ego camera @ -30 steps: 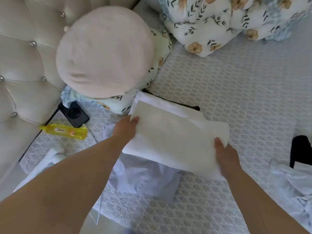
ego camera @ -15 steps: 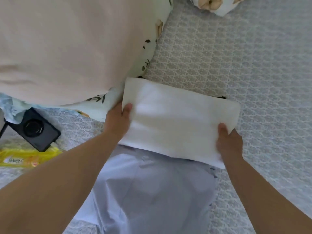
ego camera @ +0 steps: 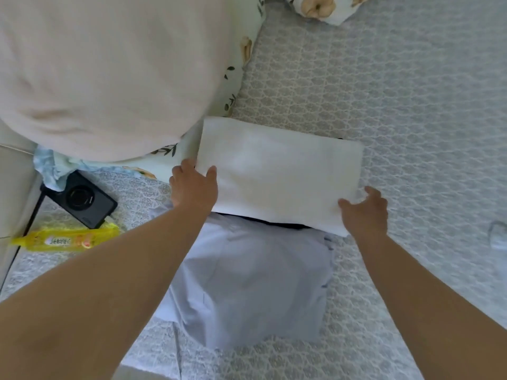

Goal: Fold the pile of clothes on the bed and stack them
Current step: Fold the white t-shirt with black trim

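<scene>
Two hands at a folded white cloth on the bed

The folded white cloth [ego camera: 277, 174] lies flat on the grey bed cover [ego camera: 397, 105] — its long side runs from 10 o'clock to 4 o'clock. A thin dark piece peeks out under its near edge. The left hand [ego camera: 195, 185] holds the left end, thumb on top. The right hand [ego camera: 365, 212] is at the right corner with fingers spread loose. A pale blue garment [ego camera: 247, 283] lies at 6 o'clock — a big cream pillow [ego camera: 104, 72] at 10 o'clock.
</scene>
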